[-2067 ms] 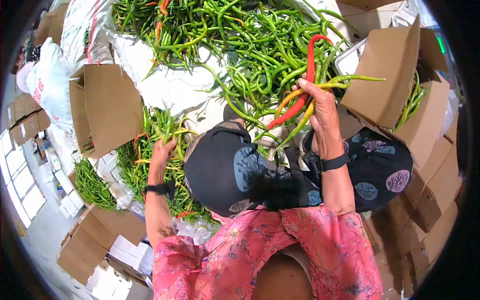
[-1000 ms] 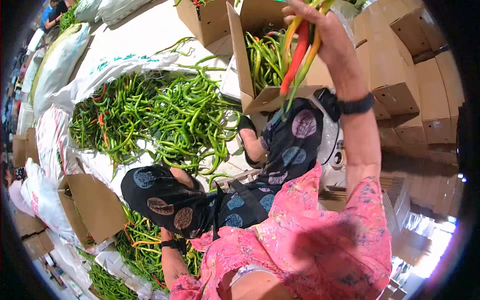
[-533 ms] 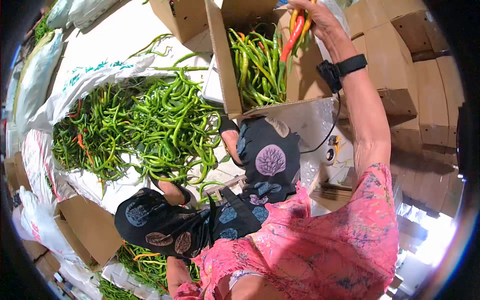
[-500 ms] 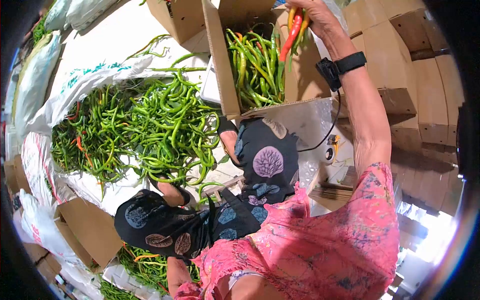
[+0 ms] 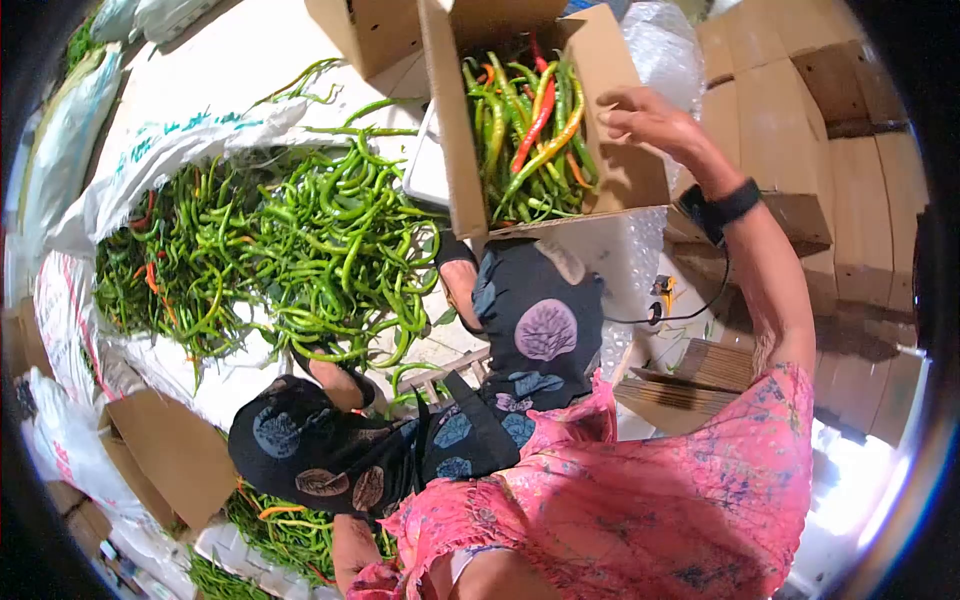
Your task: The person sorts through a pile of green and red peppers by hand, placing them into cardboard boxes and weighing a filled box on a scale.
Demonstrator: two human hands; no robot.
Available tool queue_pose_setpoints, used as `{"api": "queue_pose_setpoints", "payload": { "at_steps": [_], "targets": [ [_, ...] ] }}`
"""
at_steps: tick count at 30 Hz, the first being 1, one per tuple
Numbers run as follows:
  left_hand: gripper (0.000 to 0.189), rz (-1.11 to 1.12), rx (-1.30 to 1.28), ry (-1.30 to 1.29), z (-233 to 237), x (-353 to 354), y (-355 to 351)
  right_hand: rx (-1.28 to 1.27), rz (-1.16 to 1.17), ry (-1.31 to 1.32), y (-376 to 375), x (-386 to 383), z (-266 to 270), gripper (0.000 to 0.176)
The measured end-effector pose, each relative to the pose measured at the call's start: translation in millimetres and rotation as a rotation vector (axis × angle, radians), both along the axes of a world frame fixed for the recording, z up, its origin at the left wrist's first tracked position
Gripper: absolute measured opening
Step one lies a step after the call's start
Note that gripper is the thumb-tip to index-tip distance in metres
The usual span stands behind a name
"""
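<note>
My right hand (image 5: pixel 650 122) is open, fingers a little apart, at the inner right side of a cardboard box (image 5: pixel 455 150). Nothing is in its grasp. Inside the box lie long green chili peppers, with a red chili pepper (image 5: pixel 537 125) and a yellow-green one (image 5: pixel 548 150) on top. Of my left arm only the forearm (image 5: pixel 352 548) shows, low in the view beside a batch of green chili peppers (image 5: pixel 285 530); the hand itself is hidden behind my leg.
A large heap of green chili peppers (image 5: pixel 340 230) spreads over an opened white sack (image 5: pixel 90 220) on the left. Flat cardboard (image 5: pixel 680 385) and stacked cartons (image 5: pixel 780 120) stand at the right, near bubble wrap (image 5: pixel 660 50). An empty-looking box (image 5: pixel 170 450) sits lower left.
My right hand has let go of the red and yellow-green chili peppers, which now lie in the box. It has moved down and slightly right.
</note>
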State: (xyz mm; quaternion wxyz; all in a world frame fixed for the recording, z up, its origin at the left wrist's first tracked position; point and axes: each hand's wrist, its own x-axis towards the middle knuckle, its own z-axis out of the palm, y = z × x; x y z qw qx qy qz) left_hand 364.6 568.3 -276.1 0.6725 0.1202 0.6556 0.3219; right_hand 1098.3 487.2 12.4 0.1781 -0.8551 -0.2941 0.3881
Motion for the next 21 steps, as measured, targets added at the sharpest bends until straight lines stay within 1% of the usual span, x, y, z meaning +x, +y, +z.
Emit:
{"api": "queue_pose_setpoints", "payload": {
  "at_steps": [1, 2, 3, 4, 5, 6, 7, 8, 9, 10, 11, 12, 13, 14, 15, 17, 18, 19, 21],
  "targets": [
    [0.033, 0.010, -0.002, -0.009, 2, -3, -2, 0.130, 0.030, -0.053, 5, -18, 17, 0.052],
    [0.033, 0.018, 0.003, -0.017, 4, -8, -4, 0.316, -0.011, 0.008, 7, -49, 36, 0.053],
    [0.033, 0.032, 0.009, -0.025, 6, -12, -7, 0.352, -0.023, 0.070, 12, -69, 49, 0.048],
    [0.033, 0.053, 0.019, -0.034, 12, -17, -10, 0.386, 0.014, 0.106, 28, -103, 64, 0.045],
    [0.033, 0.076, 0.027, -0.034, 16, -23, -14, 0.428, -0.084, 0.186, 34, -146, 78, 0.042],
    [0.033, 0.102, 0.041, -0.050, 17, -24, -13, 0.454, -0.219, 0.278, 29, -170, 71, 0.038],
    [0.033, 0.107, 0.056, -0.066, 21, -31, -8, 0.368, -0.216, 0.518, 17, -194, 74, 0.037],
    [0.033, 0.105, 0.072, -0.085, 25, -35, -2, 0.366, -0.203, 0.527, 26, -240, 80, 0.037],
    [0.033, 0.078, 0.103, -0.114, 24, -39, 13, 0.202, -0.170, 0.644, 31, -266, 83, 0.037],
    [0.033, 0.024, 0.131, -0.144, 25, -42, 26, 0.211, -0.179, 0.895, 29, -286, 75, 0.034],
    [0.033, -0.046, 0.146, -0.158, 33, -40, 40, 0.176, -0.202, 1.000, 37, -302, 67, 0.035],
    [0.037, -0.142, 0.184, -0.085, 69, -17, 58, 0.242, -0.209, 1.060, 44, -312, 53, 0.034],
    [0.038, -0.153, 0.222, -0.006, 101, 2, 70, 0.301, -0.220, 1.123, 51, -323, 37, 0.034],
    [0.038, -0.146, 0.253, -0.048, 84, -12, 77, 0.380, -0.287, 1.141, 62, -333, 23, 0.032],
    [0.039, -0.093, 0.234, -0.095, 76, -22, 84, 0.350, -0.262, 1.162, 75, -342, 12, 0.032],
    [0.044, -0.084, 0.242, -0.232, 70, -42, 97, 0.478, -0.458, 1.351, 102, -363, -8, 0.029],
    [0.044, -0.041, 0.233, -0.252, 70, -47, 105, 0.443, -0.422, 1.416, 114, -371, -22, 0.028],
    [0.043, -0.005, 0.221, -0.279, 72, -50, 112, 0.384, -0.435, 1.433, 120, -377, -41, 0.027],
    [0.044, 0.010, 0.227, -0.287, 69, -60, 123, 0.276, -0.455, 1.288, 135, -392, -78, 0.026]
  ]
}}
